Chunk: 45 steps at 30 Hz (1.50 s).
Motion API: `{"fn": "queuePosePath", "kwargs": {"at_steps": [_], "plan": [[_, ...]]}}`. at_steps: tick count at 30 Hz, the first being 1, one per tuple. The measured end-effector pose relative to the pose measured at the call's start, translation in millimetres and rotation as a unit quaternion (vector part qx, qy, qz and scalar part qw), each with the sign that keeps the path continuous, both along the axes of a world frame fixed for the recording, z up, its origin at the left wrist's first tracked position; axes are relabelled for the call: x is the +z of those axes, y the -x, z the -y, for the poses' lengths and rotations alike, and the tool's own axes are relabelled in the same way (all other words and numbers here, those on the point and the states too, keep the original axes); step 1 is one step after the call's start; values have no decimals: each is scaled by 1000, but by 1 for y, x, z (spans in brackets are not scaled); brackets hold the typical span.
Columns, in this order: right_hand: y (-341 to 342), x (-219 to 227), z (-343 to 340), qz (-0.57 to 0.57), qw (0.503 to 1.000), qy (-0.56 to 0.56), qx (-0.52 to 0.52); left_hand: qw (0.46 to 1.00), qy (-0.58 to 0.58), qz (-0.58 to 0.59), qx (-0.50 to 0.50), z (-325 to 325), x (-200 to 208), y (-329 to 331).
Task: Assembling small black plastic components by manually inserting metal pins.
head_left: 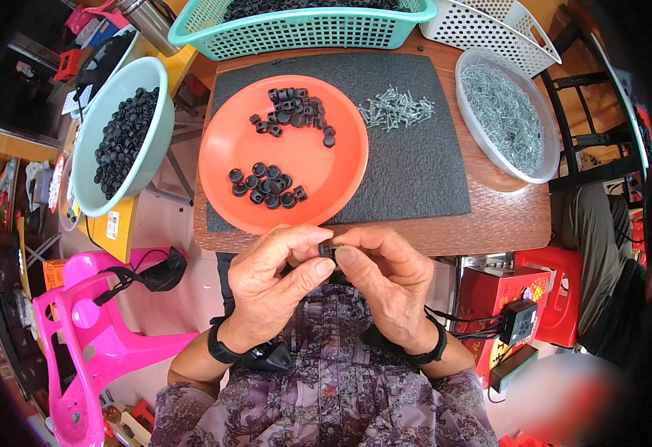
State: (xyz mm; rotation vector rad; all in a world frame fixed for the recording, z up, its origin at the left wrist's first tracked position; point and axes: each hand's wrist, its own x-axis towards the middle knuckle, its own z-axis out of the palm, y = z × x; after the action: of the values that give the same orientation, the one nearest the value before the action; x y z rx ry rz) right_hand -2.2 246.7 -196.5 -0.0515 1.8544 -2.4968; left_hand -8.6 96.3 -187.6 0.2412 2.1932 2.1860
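Between the fingertips of my left hand (pixel 268 281) and my right hand (pixel 391 281) is a small black plastic part (pixel 329 250), pinched from both sides just off the table's near edge. Fingers cover most of it, so I cannot tell whether it is one piece or two. Just beyond my hands lies an orange plate (pixel 218 160). Its far side holds a heap of small black block-like pieces (pixel 296 112); round black caps (pixel 270 184) lie in a group on its near side. To the plate's right, a loose pile of silver screws (pixel 399 109) rests on the dark mat (pixel 423 175).
A clear tub (pixel 552 167) full of screws stands at the table's right. At the far edge are a teal basket (pixel 296 46) and a white basket (pixel 482 26). A pale green bowl (pixel 158 127) of black pieces and a pink stool (pixel 109 335) are on the left.
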Motion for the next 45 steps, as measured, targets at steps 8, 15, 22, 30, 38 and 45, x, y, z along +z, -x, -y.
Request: {"fn": "queuePosePath", "kwargs": {"at_steps": [8,15,22,30,38,45], "plan": [[0,0,0,-18,999,-41,-3,996,68,-48,31,0,-1,-2],[1,-5,1,-84,992,-88,-36,1000,25,-8,13,0,-3,-3],[4,-3,-2,-202,950,-231,-60,988,-121,93,-17,1,-2,-1],[9,-5,-2,-300,900,-304,-89,986,-132,104,-19,1,-8,-2],[9,-2,-1,-244,932,-257,-78,983,-146,109,-16,3,-6,1],[9,0,-5,-219,942,-246,-65,984,-130,120,-24,6,-4,1]]}}
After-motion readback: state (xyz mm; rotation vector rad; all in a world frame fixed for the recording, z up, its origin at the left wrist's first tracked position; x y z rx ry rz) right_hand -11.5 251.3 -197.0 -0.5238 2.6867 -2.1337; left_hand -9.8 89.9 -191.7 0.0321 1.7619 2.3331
